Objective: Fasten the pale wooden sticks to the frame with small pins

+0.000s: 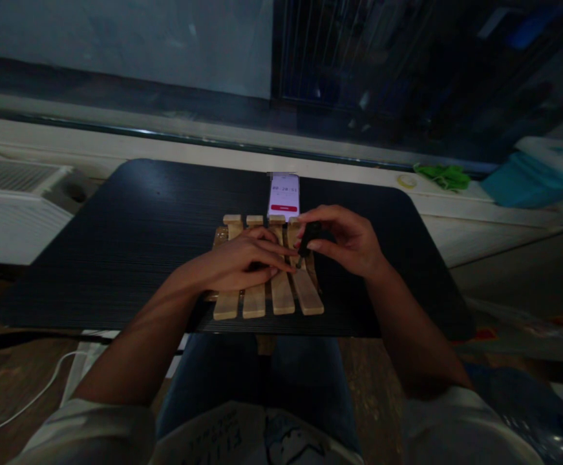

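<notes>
Several pale wooden slats (282, 297) lie side by side across a brown wooden piece at the front of the black table. My left hand (247, 259) rests over the slats, palm down, with its fingers stretched toward the right-hand slat (309, 294). My right hand (346, 242) pinches the dark handle of a small screwdriver (309, 240). The tool stands tilted, and its tip meets the right-hand slat close to my left fingertips. Whether a screw sits under the tip I cannot make out. Part of the slats is hidden beneath my left hand.
Behind the slats a phone (284, 194) shows a running timer. The black table (165, 206) stands against a window sill. On the sill at right are a green cloth (443, 176), a roll of tape (406, 181) and a teal container (528, 177). A radiator (14, 200) is at left.
</notes>
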The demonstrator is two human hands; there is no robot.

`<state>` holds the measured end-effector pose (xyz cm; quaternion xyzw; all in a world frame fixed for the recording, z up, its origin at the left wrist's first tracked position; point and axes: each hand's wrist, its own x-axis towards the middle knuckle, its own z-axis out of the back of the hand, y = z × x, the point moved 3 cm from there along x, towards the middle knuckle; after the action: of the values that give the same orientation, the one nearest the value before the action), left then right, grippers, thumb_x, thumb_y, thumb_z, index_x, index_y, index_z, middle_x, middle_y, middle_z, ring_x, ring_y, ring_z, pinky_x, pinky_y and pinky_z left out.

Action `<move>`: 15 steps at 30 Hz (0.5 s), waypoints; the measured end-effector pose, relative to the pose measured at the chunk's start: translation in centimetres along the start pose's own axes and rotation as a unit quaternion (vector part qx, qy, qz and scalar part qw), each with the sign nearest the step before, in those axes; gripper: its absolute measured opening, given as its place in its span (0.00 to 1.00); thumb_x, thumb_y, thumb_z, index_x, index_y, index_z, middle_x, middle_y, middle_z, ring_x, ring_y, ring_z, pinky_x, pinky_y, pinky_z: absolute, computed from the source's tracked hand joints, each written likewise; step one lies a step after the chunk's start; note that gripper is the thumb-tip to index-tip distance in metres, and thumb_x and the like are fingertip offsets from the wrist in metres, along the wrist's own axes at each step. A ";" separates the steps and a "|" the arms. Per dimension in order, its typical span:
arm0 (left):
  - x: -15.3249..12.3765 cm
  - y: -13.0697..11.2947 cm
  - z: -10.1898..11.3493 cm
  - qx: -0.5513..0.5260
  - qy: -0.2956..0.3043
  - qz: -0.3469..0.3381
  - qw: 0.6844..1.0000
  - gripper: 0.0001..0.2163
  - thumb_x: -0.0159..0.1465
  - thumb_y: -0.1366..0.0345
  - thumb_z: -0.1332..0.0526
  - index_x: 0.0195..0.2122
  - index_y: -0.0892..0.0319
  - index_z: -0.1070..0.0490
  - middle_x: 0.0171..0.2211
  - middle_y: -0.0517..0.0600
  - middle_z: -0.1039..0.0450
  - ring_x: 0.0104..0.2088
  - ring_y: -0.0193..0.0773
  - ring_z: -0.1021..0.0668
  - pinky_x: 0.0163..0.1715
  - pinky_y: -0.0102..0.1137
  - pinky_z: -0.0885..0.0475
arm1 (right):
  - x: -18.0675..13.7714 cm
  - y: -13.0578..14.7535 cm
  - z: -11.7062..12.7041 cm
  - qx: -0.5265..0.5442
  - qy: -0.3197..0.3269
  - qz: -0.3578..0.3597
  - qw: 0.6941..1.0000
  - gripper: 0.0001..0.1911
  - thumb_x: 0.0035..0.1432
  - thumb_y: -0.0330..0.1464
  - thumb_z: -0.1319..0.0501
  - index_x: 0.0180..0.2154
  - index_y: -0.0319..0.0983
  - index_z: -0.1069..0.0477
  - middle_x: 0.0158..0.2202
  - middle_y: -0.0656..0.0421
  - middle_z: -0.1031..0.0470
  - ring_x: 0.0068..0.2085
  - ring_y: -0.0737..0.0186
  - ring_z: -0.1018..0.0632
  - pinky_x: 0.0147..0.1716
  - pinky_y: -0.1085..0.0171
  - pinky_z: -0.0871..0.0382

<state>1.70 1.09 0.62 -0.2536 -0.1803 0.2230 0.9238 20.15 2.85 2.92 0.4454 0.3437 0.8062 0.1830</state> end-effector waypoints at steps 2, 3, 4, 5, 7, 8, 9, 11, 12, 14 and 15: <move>0.0 0.0 0.0 0.001 0.001 -0.001 1.000 0.17 0.61 0.75 0.43 0.48 0.51 0.25 0.50 0.46 0.25 0.47 0.43 0.29 0.50 0.40 0.36 | 0.0 0.0 0.0 -0.005 -0.002 0.006 1.000 0.16 0.55 0.36 0.35 0.46 0.43 0.28 0.40 0.61 0.22 0.35 0.68 0.24 0.36 0.65 0.29; 0.0 0.0 0.0 0.002 0.001 -0.001 1.000 0.17 0.61 0.75 0.43 0.48 0.51 0.25 0.50 0.46 0.25 0.47 0.43 0.29 0.50 0.40 0.36 | 0.1 0.0 0.0 -0.006 -0.002 0.012 1.000 0.16 0.55 0.36 0.35 0.46 0.44 0.28 0.40 0.62 0.23 0.35 0.69 0.24 0.36 0.66 0.29; 0.0 0.1 0.0 0.003 0.002 -0.002 1.000 0.17 0.61 0.74 0.43 0.48 0.51 0.25 0.50 0.46 0.25 0.47 0.43 0.29 0.50 0.40 0.37 | 0.1 0.0 0.0 -0.006 -0.003 0.018 1.000 0.16 0.55 0.36 0.35 0.46 0.44 0.28 0.39 0.62 0.23 0.35 0.69 0.24 0.35 0.66 0.30; 0.0 0.1 0.0 0.004 0.002 -0.003 1.000 0.17 0.61 0.74 0.44 0.48 0.51 0.25 0.51 0.46 0.26 0.48 0.43 0.29 0.51 0.40 0.37 | 0.1 0.0 0.0 -0.009 -0.002 0.024 1.000 0.16 0.55 0.36 0.35 0.46 0.44 0.28 0.39 0.62 0.23 0.34 0.69 0.25 0.35 0.66 0.30; -0.1 0.1 0.0 0.005 0.001 -0.003 1.000 0.17 0.62 0.74 0.44 0.48 0.51 0.25 0.51 0.46 0.26 0.48 0.43 0.30 0.51 0.40 0.37 | 0.2 0.1 0.0 -0.020 0.000 0.035 0.999 0.15 0.55 0.37 0.35 0.45 0.44 0.28 0.39 0.61 0.23 0.34 0.69 0.25 0.34 0.66 0.30; -0.1 0.1 0.0 0.004 0.001 -0.003 1.000 0.17 0.62 0.73 0.44 0.48 0.52 0.25 0.51 0.46 0.26 0.48 0.43 0.30 0.52 0.40 0.37 | 0.2 0.1 0.0 -0.029 0.001 0.040 0.999 0.15 0.55 0.38 0.35 0.45 0.44 0.27 0.39 0.61 0.23 0.34 0.69 0.25 0.33 0.66 0.30; -0.1 0.1 0.0 0.004 0.002 -0.003 1.000 0.16 0.63 0.73 0.45 0.48 0.52 0.25 0.51 0.46 0.26 0.48 0.43 0.30 0.52 0.40 0.37 | 0.2 0.1 0.0 -0.039 0.002 0.046 0.998 0.14 0.55 0.38 0.36 0.44 0.43 0.27 0.38 0.61 0.23 0.34 0.68 0.25 0.33 0.66 0.31; -0.1 0.1 0.0 0.003 0.004 -0.003 1.000 0.16 0.63 0.73 0.45 0.49 0.53 0.25 0.51 0.46 0.26 0.48 0.43 0.30 0.52 0.40 0.38 | 0.3 0.2 0.0 -0.056 0.001 0.057 0.997 0.14 0.55 0.38 0.36 0.44 0.44 0.27 0.38 0.61 0.23 0.34 0.68 0.26 0.33 0.65 0.31; -0.1 0.1 0.0 0.004 0.006 -0.003 1.000 0.16 0.63 0.73 0.45 0.49 0.53 0.25 0.51 0.46 0.26 0.48 0.43 0.30 0.52 0.40 0.38 | 0.3 0.2 0.0 -0.063 0.000 0.060 0.996 0.13 0.55 0.38 0.35 0.43 0.44 0.27 0.38 0.61 0.23 0.34 0.67 0.26 0.33 0.65 0.31; -0.1 0.1 0.0 0.007 0.009 0.000 1.000 0.16 0.63 0.72 0.45 0.49 0.52 0.25 0.51 0.46 0.26 0.48 0.43 0.31 0.52 0.41 0.38 | 0.3 0.2 0.0 -0.070 -0.002 0.064 0.996 0.14 0.54 0.37 0.34 0.43 0.44 0.27 0.38 0.61 0.23 0.34 0.67 0.26 0.33 0.65 0.31; -0.1 0.1 0.0 0.008 0.008 0.001 1.000 0.16 0.63 0.72 0.45 0.49 0.52 0.25 0.51 0.46 0.26 0.48 0.43 0.31 0.52 0.41 0.37 | 0.3 0.2 0.0 -0.070 -0.003 0.066 0.995 0.14 0.53 0.37 0.34 0.43 0.44 0.27 0.38 0.61 0.22 0.34 0.67 0.26 0.33 0.65 0.31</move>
<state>1.62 1.09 0.56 -0.2486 -0.1704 0.2233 0.9270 20.02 2.90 3.22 0.4554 0.2559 0.8374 0.1605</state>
